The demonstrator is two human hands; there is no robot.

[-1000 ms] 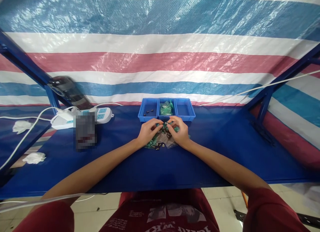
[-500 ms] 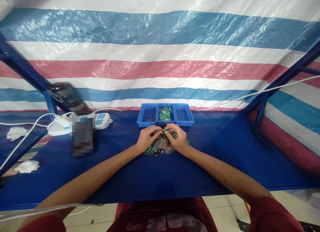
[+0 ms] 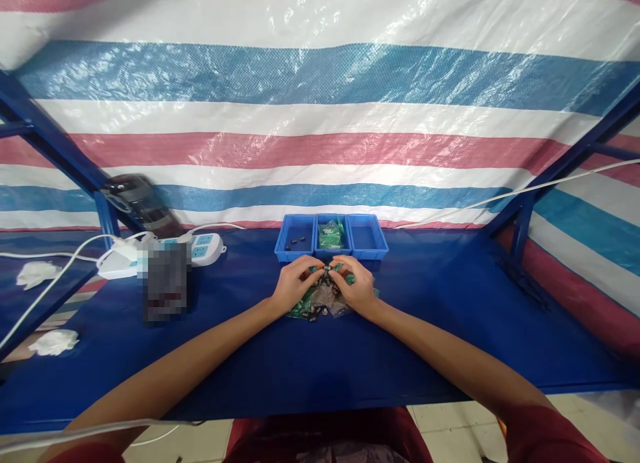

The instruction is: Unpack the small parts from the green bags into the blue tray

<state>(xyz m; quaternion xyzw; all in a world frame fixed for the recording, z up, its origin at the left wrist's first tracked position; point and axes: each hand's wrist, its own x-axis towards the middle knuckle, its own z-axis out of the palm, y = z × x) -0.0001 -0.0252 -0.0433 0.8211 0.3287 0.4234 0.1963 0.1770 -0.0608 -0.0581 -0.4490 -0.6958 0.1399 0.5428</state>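
Observation:
My left hand (image 3: 295, 281) and my right hand (image 3: 359, 286) meet fingertip to fingertip over the pile, both pinching one small metallic part (image 3: 327, 268). Beneath them lie clear and green plastic bags (image 3: 324, 295) with several small dark and metal pieces (image 3: 313, 314) at their front edge. Just behind the hands three blue bins stand side by side. The left bin (image 3: 283, 244) holds a few small dark parts (image 3: 298, 240), the middle one has green-and-clear bags (image 3: 331, 235) in it, and nothing shows inside the right bin (image 3: 368, 255).
A white power strip (image 3: 209, 249) with plugs and cables lies at the left, a blurred dark object (image 3: 167, 283) in front of it. Behind stands a dark bottle (image 3: 145, 203). Crumpled tissues (image 3: 54, 342) are at far left. Blue frame posts (image 3: 520, 228) flank the blue table (image 3: 260, 376).
The whole view has shifted slightly, so the table and bins appear lower. Both hands keep their pinch on the small part above the pile.

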